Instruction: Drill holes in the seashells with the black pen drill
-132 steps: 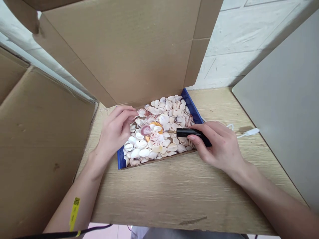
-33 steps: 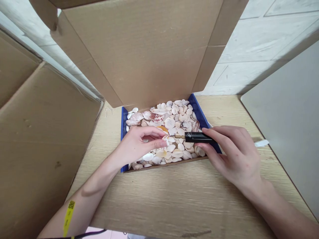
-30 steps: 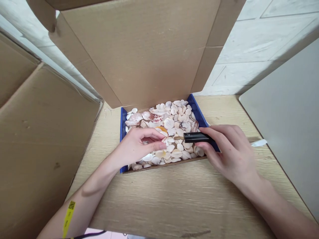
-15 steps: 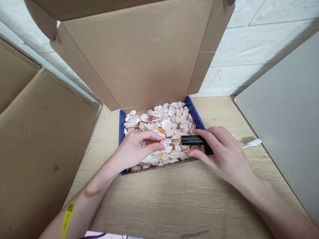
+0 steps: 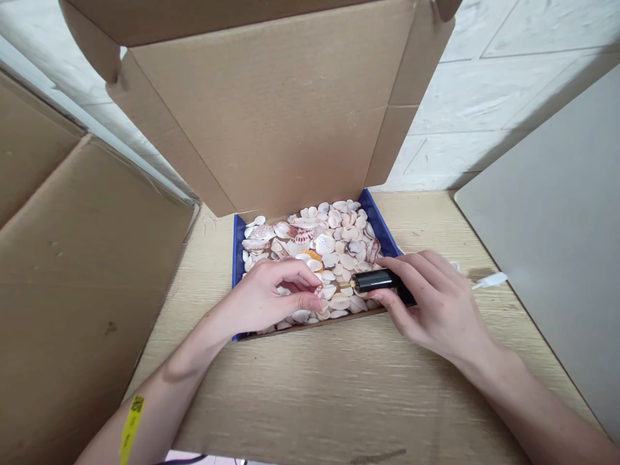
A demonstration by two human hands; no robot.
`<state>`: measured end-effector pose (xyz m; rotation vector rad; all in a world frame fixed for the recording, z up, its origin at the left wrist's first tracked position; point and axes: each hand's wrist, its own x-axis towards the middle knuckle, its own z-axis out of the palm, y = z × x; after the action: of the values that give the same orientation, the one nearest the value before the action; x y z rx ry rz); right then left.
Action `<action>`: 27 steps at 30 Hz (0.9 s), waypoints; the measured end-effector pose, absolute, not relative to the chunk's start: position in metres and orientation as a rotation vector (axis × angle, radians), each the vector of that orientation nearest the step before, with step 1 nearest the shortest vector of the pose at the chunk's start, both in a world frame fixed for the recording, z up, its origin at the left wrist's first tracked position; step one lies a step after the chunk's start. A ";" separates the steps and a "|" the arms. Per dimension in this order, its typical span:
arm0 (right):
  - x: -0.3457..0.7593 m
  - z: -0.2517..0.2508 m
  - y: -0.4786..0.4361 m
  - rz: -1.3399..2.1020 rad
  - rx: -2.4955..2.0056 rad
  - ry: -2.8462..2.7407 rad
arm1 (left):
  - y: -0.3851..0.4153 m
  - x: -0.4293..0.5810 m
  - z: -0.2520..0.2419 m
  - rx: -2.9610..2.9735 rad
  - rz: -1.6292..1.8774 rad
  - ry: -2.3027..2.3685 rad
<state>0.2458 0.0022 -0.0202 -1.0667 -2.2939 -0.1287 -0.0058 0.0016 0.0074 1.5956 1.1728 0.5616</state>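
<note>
My left hand pinches a small speckled seashell between thumb and fingertips, over the left front part of a shallow box. In my right hand is a black mini electric drill, lying level with its brass-coloured tip pointing left at the shell. A short gap appears to separate the tip from the shell. Beneath both hands, many pale seashells fill the blue-sided cardboard box. A red-striped shell and an orange one stand out among them.
The box's raised cardboard lid stands behind it against a white brick wall. A large cardboard panel borders the left side, a pale board the right. A white cable plug lies on the wooden table.
The drill's front end has dipped slightly and its tip has shifted a little to the right. My left hand has moved slightly down and right with the shell. The view has shifted a little.
</note>
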 end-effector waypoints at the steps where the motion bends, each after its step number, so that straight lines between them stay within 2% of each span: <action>1: 0.246 -0.021 0.002 -0.099 -1.075 -2.302 | 0.001 -0.006 0.007 1.589 0.567 1.173; 7: 0.245 -0.022 -0.001 -0.028 -1.064 -2.312 | 0.002 -0.005 0.003 1.617 0.625 1.226; 20: 0.245 -0.015 -0.002 -0.333 -0.888 -2.194 | 0.002 -0.005 0.006 1.480 0.549 1.097; 27: 0.241 -0.018 -0.001 -0.254 -0.925 -2.209 | 0.002 -0.004 0.006 1.518 0.575 1.078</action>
<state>0.2411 -0.0014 -0.0180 -0.9249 -2.2093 -0.2538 -0.0044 0.0020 0.0062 1.5182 1.0781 0.5748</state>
